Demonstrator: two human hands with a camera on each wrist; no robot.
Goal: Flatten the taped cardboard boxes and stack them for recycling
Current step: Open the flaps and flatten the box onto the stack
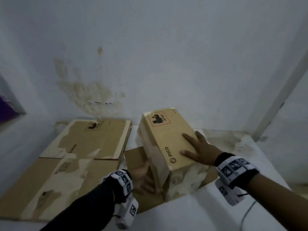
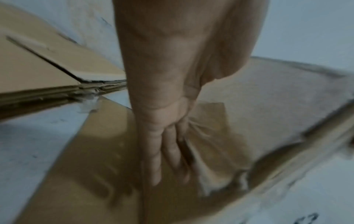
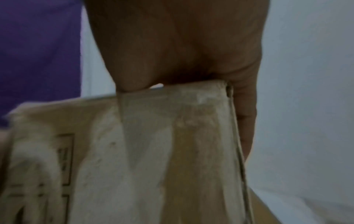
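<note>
A brown cardboard box (image 1: 165, 144) printed PICO stands tilted right of centre on its own spread flap (image 1: 133, 154). Torn white patches mark its near end. My right hand (image 1: 195, 147) lies on the box's upper face with fingers spread and straight. In the right wrist view this hand (image 3: 182, 45) sits over the box's top edge (image 3: 172, 94), one finger running down the side. My left hand (image 1: 141, 175) presses against the box's left side. In the left wrist view its fingers (image 2: 168, 148) lie straight on creased cardboard (image 2: 220, 136).
Two flattened boxes lie to the left, one at the back (image 1: 93, 139) and a larger one nearer (image 1: 50, 180). A stained white wall (image 1: 150, 64) closes the back. A purple object (image 1: 5, 107) shows at far left, a grey cable (image 1: 246, 215) at lower right.
</note>
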